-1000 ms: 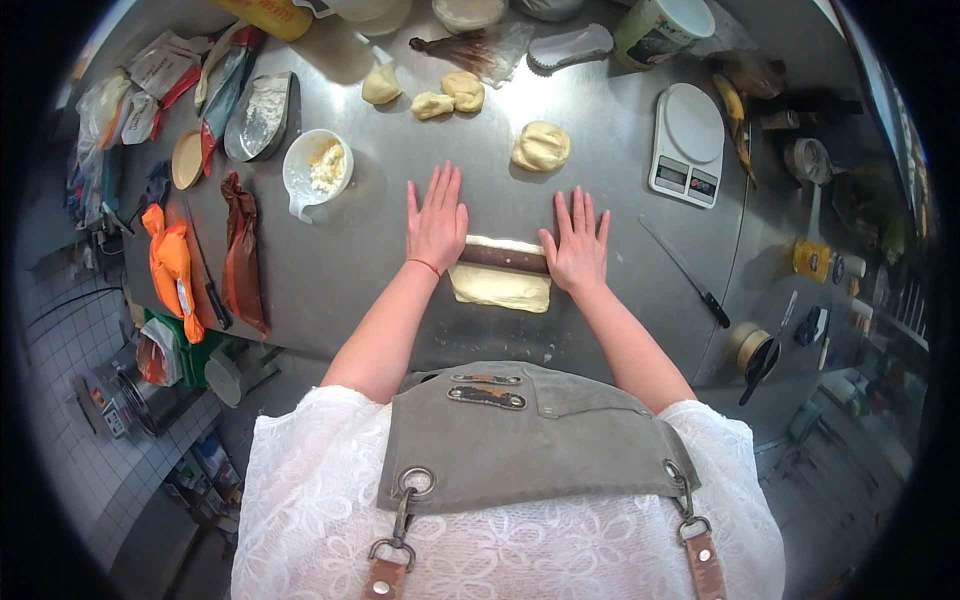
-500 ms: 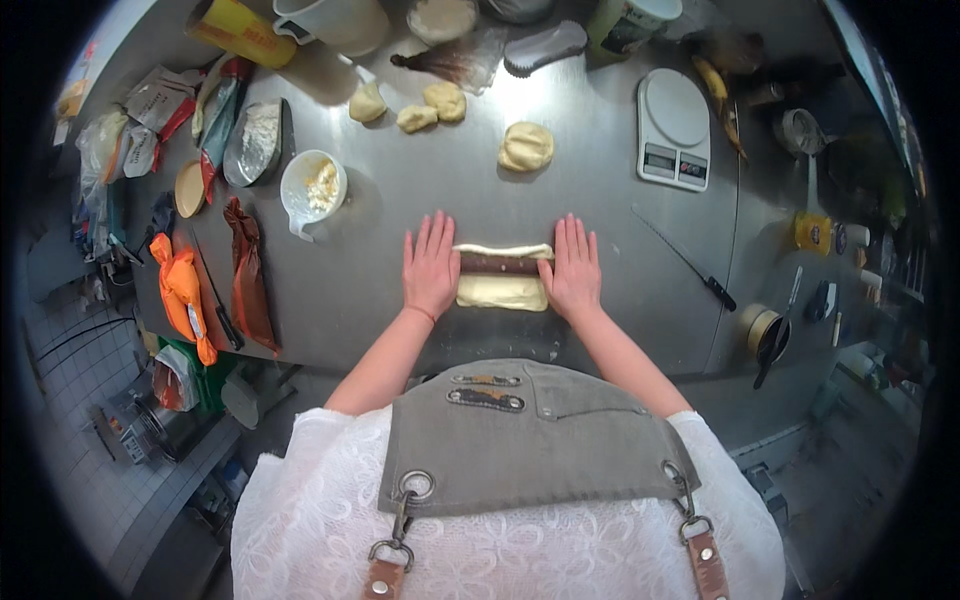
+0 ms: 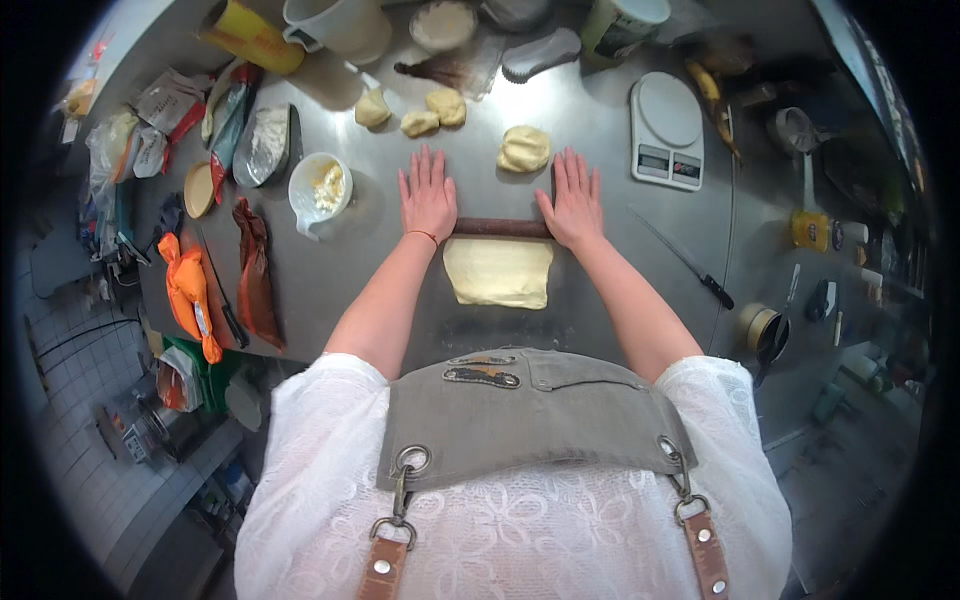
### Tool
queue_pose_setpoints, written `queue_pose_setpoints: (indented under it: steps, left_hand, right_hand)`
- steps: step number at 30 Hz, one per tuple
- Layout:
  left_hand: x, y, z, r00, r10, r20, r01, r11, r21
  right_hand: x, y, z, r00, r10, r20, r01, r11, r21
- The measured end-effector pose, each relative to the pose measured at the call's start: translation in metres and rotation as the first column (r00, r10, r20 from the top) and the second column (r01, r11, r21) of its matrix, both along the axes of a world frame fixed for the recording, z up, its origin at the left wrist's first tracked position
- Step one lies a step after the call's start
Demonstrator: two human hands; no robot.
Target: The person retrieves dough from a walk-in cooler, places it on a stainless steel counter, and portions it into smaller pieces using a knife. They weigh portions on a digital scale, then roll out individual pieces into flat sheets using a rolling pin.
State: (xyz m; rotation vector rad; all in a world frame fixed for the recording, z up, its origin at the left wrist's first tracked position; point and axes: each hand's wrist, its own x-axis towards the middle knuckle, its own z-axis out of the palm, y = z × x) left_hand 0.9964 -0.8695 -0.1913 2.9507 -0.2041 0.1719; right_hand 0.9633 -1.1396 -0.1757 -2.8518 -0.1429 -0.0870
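Observation:
My left hand (image 3: 428, 198) and my right hand (image 3: 575, 203) lie stretched out, palms at either end of a dark brown rolling pin (image 3: 500, 228). Just below the pin, nearer my body, is a flattened rectangle of pale dough (image 3: 498, 275) on the steel counter (image 3: 370, 280). Above my right hand sits a rounded dough lump (image 3: 523, 150). Further back, to the left, are several smaller dough pieces (image 3: 445, 108). Left of my left hand stands a white jug-like bowl (image 3: 320, 195) with creamy remains inside.
To the right are a kitchen scale (image 3: 666, 130), a long knife (image 3: 700, 275) and a banana (image 3: 708, 95). Orange (image 3: 185, 285) and brown (image 3: 255, 270) piping bags lie left. A metal scoop (image 3: 265, 145), jugs (image 3: 340, 30) and packets (image 3: 165, 105) line the back and left.
Over the last half second both hands and the pin have moved forward, away from my body, to the dough's far edge. The dough now shows as one uncovered, flatter sheet below the pin.

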Motion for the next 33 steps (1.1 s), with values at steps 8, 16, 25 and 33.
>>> queue_pose_setpoints:
  steps: [8,16,25,33]
  left_hand:
    - [-0.044,0.004,0.040,0.932,-0.102,-0.349,-0.016,0.948,-0.319]
    - [-0.135,0.027,0.023,0.991,-0.037,-0.129,-0.001,0.959,-0.283]
    - [-0.080,0.015,-0.002,0.987,-0.158,0.018,0.159,0.975,-0.155]
    - [-0.112,0.014,-0.016,0.956,-0.160,-0.247,0.153,0.987,-0.047]
  right_hand:
    - [-0.069,-0.045,-0.002,0.910,0.365,-0.195,-0.385,0.920,-0.076]
    - [-0.166,-0.006,-0.001,0.984,0.181,-0.005,-0.173,0.949,0.265]
    - [-0.081,0.012,-0.017,0.993,0.104,0.058,-0.109,0.990,0.090]
    - [-0.113,0.008,-0.030,0.980,0.122,-0.159,-0.117,0.992,0.042]
